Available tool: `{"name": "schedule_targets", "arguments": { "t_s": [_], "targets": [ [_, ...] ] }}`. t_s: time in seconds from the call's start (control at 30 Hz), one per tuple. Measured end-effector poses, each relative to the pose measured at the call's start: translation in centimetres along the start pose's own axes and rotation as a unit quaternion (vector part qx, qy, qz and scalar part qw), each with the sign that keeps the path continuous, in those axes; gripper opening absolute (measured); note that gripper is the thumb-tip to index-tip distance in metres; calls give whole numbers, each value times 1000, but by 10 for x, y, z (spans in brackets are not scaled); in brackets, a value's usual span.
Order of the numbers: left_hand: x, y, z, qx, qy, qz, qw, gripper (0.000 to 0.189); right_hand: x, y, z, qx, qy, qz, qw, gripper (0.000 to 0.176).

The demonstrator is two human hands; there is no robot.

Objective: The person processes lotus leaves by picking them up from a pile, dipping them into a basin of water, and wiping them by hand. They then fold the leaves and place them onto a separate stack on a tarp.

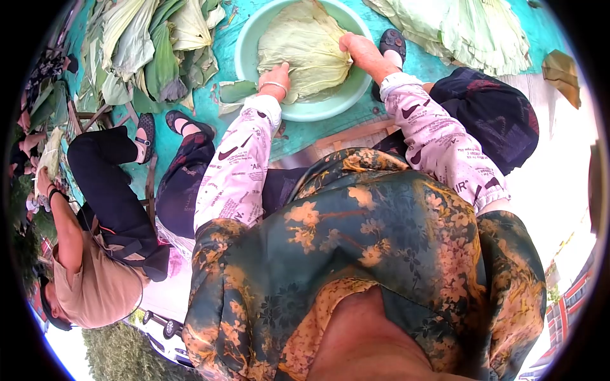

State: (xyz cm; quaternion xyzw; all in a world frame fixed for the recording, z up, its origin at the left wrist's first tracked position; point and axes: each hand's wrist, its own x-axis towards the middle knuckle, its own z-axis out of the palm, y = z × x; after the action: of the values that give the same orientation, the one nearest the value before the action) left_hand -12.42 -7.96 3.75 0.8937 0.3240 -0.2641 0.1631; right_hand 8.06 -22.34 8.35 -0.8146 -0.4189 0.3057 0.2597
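A broad, pale green leaf [304, 47] lies wet and wrinkled over a light green basin [307, 112] that holds some water. My left hand [275, 79], with a bracelet at the wrist, is closed on the leaf's lower left edge. On the right side, my right hand [362, 52] pinches the gathered end of the same leaf near the basin's rim. Pink printed sleeves cover both forearms. Just left of the basin, a small green leaf piece [236, 91] rests on the turquoise sheet [219, 60].
Piled large leaves [155, 47] lie at the upper left, and another leaf stack [467, 32] at the upper right. A person in a tan shirt [101, 286] sits at the left, holding leaves. A brown folded piece [562, 77] lies at the far right.
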Motion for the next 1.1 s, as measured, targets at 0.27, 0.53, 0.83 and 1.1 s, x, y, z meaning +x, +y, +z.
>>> {"name": "schedule_targets", "arguments": {
  "t_s": [0.27, 0.53, 0.83, 1.1],
  "targets": [
    [1, 12, 18, 31, 9, -3, 999, 43, 3, 30, 14, -110, -18, -122, 986, 18],
    [-4, 20, 30, 99, 38, 6, 994, 46, -12, 24, 16, -213, -53, -134, 966, 25],
    [-22, 41, 5, 55, 15, 76, 995, 48, -18, 23, 19, -246, -39, -123, 961, 19],
    [-23, 45, 13, 36, -33, 62, 997, 66, -28, 9, 13, -253, -67, -124, 957, 18]
  ]
}}
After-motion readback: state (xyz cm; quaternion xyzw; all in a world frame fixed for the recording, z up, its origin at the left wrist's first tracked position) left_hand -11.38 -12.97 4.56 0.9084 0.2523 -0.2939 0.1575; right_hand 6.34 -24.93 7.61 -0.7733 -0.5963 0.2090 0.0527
